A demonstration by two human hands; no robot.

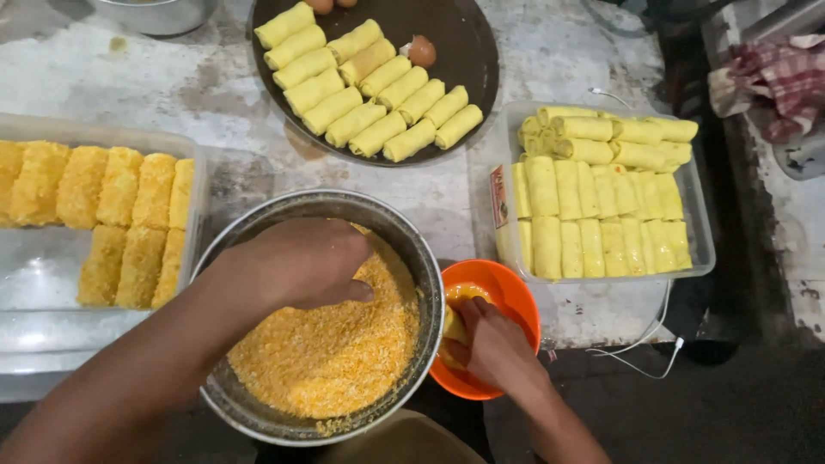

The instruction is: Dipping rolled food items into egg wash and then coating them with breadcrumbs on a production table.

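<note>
Worn grey counter (550,51). Your left hand (296,262) is curled shut in the crumb bowl (412,236), contents hidden. At 3 o'clock, your right hand (494,344) grips a yellow roll (453,326) in the orange bowl (516,292), fingertips unseen

Orange crumbs (331,352) fill the grey metal bowl (258,408); an orange bowl (516,301) at three o'clock; pale yellow rolls (369,86) on a dark tray (468,43) at twelve; red-checked cloth (778,82) at two.
</note>
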